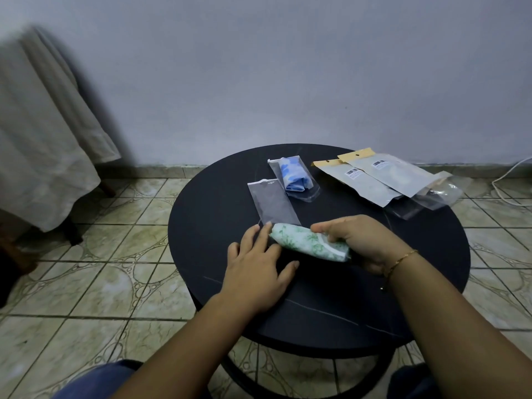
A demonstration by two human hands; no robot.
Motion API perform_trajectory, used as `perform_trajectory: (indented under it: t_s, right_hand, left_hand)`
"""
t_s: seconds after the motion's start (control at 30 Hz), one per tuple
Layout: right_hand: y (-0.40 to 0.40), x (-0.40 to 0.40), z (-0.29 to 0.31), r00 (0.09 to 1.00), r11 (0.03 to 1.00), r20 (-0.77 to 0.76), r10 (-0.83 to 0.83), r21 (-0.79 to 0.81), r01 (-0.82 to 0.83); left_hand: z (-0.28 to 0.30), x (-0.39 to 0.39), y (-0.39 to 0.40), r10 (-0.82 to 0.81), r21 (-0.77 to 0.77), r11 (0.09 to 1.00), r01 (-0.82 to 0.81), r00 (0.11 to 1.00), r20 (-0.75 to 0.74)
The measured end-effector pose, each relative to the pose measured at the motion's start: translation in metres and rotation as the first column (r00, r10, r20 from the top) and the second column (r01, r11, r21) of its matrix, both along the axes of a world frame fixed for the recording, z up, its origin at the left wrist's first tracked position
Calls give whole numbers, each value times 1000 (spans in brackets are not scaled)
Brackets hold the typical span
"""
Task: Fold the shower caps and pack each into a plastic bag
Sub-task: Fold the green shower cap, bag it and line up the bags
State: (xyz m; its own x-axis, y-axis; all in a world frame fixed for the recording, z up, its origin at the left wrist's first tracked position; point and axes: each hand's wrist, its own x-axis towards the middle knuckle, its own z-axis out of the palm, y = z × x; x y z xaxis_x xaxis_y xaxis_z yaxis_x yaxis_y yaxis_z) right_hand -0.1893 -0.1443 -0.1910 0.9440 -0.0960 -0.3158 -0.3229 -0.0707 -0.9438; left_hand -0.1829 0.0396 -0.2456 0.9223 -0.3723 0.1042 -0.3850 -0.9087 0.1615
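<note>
A folded green-and-white shower cap (302,240) lies rolled near the middle of the round black table (218,203). My right hand (359,240) grips its right end. My left hand (259,260) rests flat on the table beside the cap's left tip, fingers straight and spread toward the lower end of an empty clear plastic bag (272,201). Behind that bag lies a blue-and-white shower cap (293,175) packed inside another clear bag.
Two packets with tan header cards (383,174) and more clear bags (437,194) lie at the table's back right. A cloth-draped piece of furniture (49,139) stands at the left. Tiled floor surrounds the table; a white cable (506,180) runs along the right wall.
</note>
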Motion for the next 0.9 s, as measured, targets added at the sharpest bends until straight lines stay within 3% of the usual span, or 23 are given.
perform_trajectory:
  t_s: [0.2,0.3,0.5,0.67,0.9]
  right_hand:
    - [8,2,11,999,926,10,41,-376,-35]
    - [13,6,14,1000,884,22,8,-467,3]
    - [28,5,8,1000,902,18,-17,-431,23]
    - [41,7,-3,993,960,17,-118,-255,118]
    - [41,9,-10,989,944,47,-143,-293,151]
  left_hand:
    - [1,0,0,-15,18,1000,15,1000,8]
    - [2,-1,-1,-25,27,999,25,1000,9]
    - [1,-1,0,-16,40,999,16,1000,1]
    - [0,0,-1,-9,35,999,9,1000,-8]
    - [-3,0,0,-11,0,1000,11,1000,-2]
